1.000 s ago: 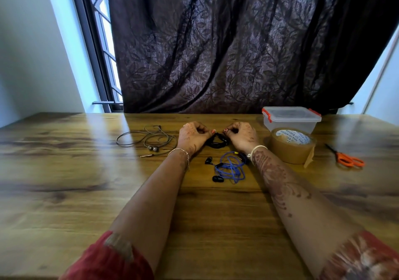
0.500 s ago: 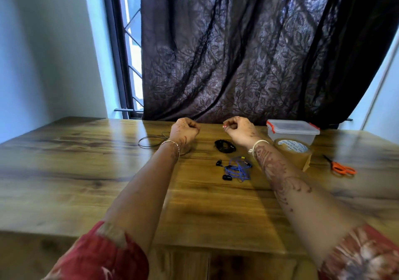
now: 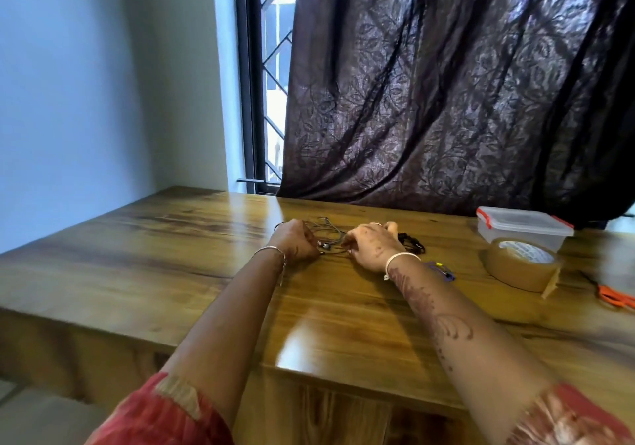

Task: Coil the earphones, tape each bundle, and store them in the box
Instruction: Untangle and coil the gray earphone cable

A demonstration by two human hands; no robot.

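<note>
Reaching over the glossy brown wooden table, two forearms in red patterned sleeves meet at the tangled thin grey wired earphones. The left hand, fingers curled, grips the cord by its metal earbuds; the right hand pinches the cord opposite. Right of that wrist, a blue wired earphone set lies partly hidden, and a coiled black earphone bundle sits just beyond the hand. Further right lie orange-handled scissors, a roll of brown packing tape, then the clear plastic box with red lid clips, lid on, before a dark patterned curtain.
</note>
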